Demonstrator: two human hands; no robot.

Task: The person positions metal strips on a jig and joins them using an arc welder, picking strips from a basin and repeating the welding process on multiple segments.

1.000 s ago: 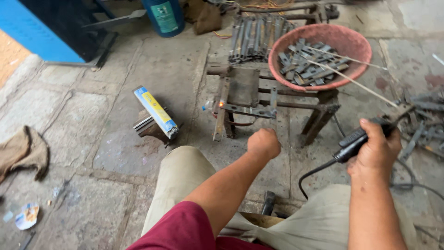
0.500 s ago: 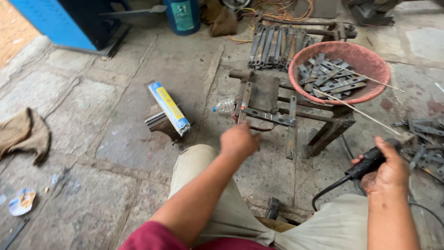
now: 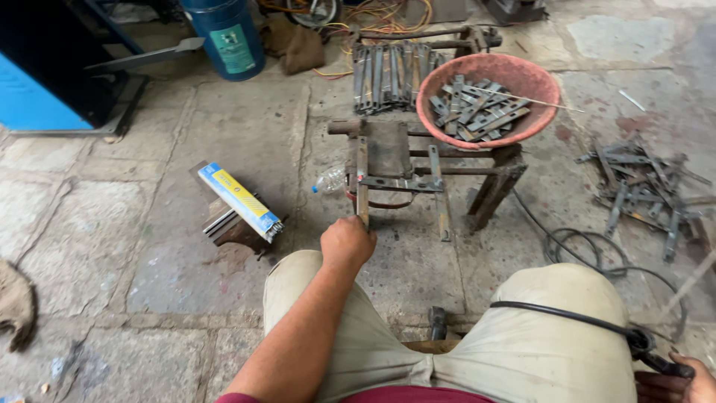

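One red basin point(image 3: 522, 75) of metal strips, one blue barrel point(image 3: 224, 37), one yellow-and-blue box point(image 3: 240, 200), one clear plastic bottle point(image 3: 330, 180), one metal stand point(image 3: 418, 168), two hands.

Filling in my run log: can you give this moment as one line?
left hand: fist on flat bar of metal stand | right hand: holding black cabled tool | red basin: metal strips

I see my left hand point(image 3: 347, 242) at the near end of a metal bar point(image 3: 362, 179) lying on the small stand point(image 3: 425, 168), with the bowl point(image 3: 488, 97) of metal strips on the stand's far right corner, the long box point(image 3: 240, 201) to its left, and my right hand point(image 3: 682, 380) low at the right edge.
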